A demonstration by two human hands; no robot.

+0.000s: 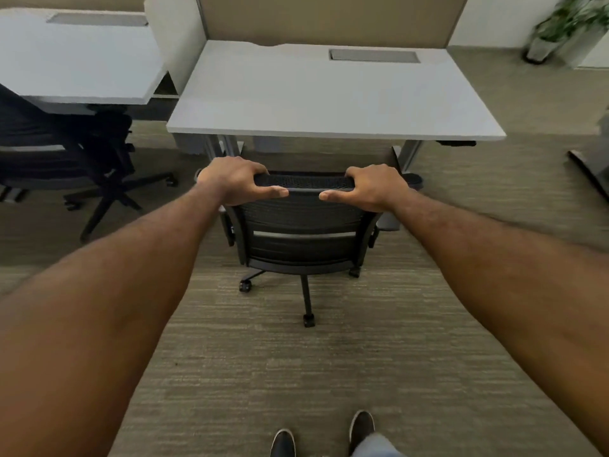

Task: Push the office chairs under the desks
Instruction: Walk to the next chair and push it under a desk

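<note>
1. Office chair (301,225), black with a mesh back: it stands on the carpet (263,374) in front of the middle desk (329,94), its back towards the camera. Its seat is hidden by the backrest, so how far it reaches under the desktop cannot be told; the rear castors lie on open carpet.
2. Second office chair (66,159), far left: dark and blurred, turned sideways, with its star base clear of the left desk (75,61) and its upper part close to that desk's front edge.
3. Left desk: pale grey top with a grey cable cover near its far edge.
4. Left hand (235,184): closed over the left corner of the middle chair's top rail, fingers curled over the far side, thumb stretched along the near side and pointing inward.
5. Middle desk: pale grey top on metal legs, backed by a tan partition panel (329,18).
6. Right hand (372,186): closed over the right corner of the same rail in a mirrored grasp, its thumb pointing towards the left thumb; the two thumb tips lie near each other, apart.
7. Shoes (361,427): two dark toes at the lower edge, well behind the chair.
8. Potted plant (566,24): blurred, upper right corner, on the floor.
</note>
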